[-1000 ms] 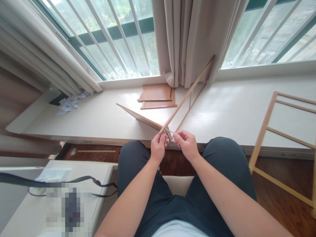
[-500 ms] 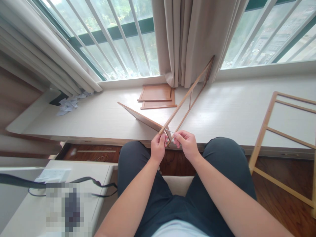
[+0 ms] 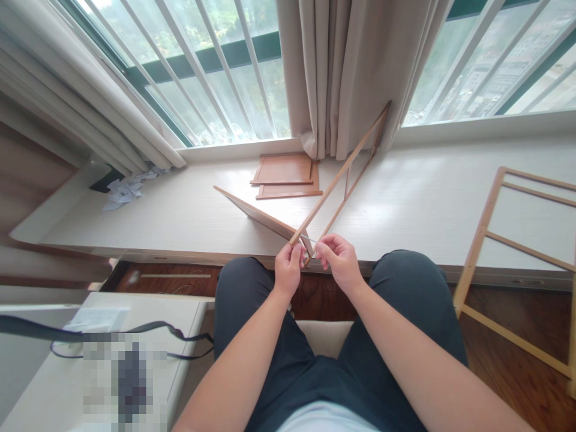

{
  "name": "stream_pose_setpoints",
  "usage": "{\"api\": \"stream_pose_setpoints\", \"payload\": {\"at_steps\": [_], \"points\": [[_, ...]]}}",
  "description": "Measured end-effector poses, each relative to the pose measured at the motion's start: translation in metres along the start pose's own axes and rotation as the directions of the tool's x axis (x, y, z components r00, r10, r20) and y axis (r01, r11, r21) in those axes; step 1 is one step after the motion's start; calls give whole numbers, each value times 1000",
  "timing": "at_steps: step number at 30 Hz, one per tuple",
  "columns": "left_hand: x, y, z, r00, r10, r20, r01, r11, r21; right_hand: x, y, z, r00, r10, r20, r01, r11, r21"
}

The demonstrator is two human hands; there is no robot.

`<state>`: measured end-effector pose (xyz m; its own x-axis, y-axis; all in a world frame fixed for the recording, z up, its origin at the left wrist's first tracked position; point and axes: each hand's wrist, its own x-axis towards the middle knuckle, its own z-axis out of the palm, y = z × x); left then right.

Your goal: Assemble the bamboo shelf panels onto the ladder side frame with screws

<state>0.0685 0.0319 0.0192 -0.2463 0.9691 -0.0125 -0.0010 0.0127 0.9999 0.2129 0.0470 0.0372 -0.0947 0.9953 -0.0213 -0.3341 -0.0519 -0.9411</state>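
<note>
I sit facing a white window ledge [image 3: 405,198]. My left hand [image 3: 288,270] pinches the near corner of a narrow wooden frame [image 3: 344,174] that slants up and away to the curtain. A flat wooden panel [image 3: 258,216] meets that same corner and runs off to the left over the ledge. My right hand [image 3: 339,261] is closed on a thin metal tool or fastener at the frame's corner; the item is too small to name. Both hands almost touch each other above my knees.
Two flat wooden panels [image 3: 285,177] lie on the ledge below the beige curtain [image 3: 346,72]. A larger wooden frame [image 3: 499,240] leans at the right. Crumpled paper [image 3: 126,189] sits at the ledge's left end. A white table [image 3: 90,354] with a black strap is at lower left.
My right hand has shifted slightly up and left at the frame's corner. The left hand and the frame have stayed put.
</note>
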Motion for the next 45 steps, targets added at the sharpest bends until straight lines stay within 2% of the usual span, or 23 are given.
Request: {"api": "stream_pose_setpoints", "payload": {"at_steps": [11, 32, 45], "points": [[0, -1, -1, 1000, 3, -1, -3, 1000, -2, -3, 3, -3, 987, -150, 65, 152, 988, -37], [0, 1, 0, 1000, -10, -1, 10, 1000, -3, -5, -1, -5, 952, -285, 112, 305, 908, -288], [0, 0, 0, 1000, -13, -5, 13, 1000, 3, -5, -3, -3, 964, -250, 86, 265, 916, -302]]}}
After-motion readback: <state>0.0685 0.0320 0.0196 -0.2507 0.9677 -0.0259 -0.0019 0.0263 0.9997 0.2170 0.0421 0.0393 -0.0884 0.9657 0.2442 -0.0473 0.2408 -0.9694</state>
